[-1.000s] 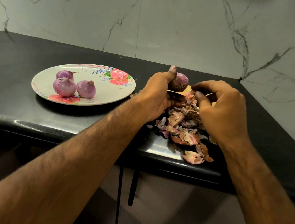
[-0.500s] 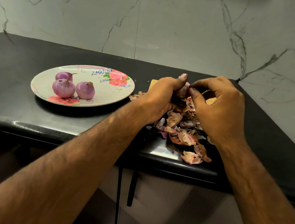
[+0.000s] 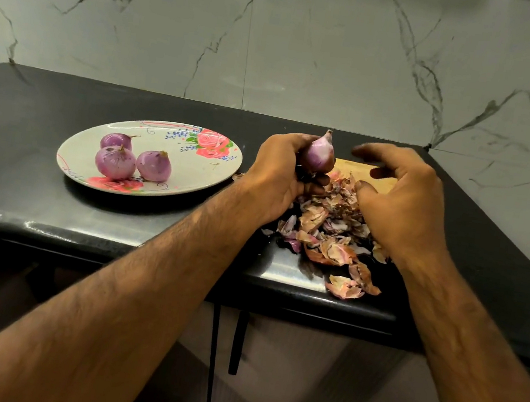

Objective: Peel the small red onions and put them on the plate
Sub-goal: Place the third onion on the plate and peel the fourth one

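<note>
Head camera finds the right hand point(image 3: 403, 200) now pulled away from the onion point(image 3: 319, 154), fingers loosely spread and empty, while the left hand point(image 3: 277, 175) grips it above the peel heap point(image 3: 331, 230), seemingly bare enough to join three others on the plate point(image 3: 199, 171).

**1 head-worn view, angled down at the desk**

We have 1 wide-angle camera, worn on the person's head. It faces forward and down over the black desk point(image 3: 28, 133), toward the marble wall point(image 3: 311, 54) behind. We sit close: the left arm point(image 3: 127, 300) and right arm point(image 3: 474, 349) enter from the bottom corners. The left grip point(image 3: 277, 175), curled round an onion point(image 3: 319, 154), and the right grip point(image 3: 402, 206) sit near centre. The plate point(image 3: 188, 176) lies left of them.
</note>
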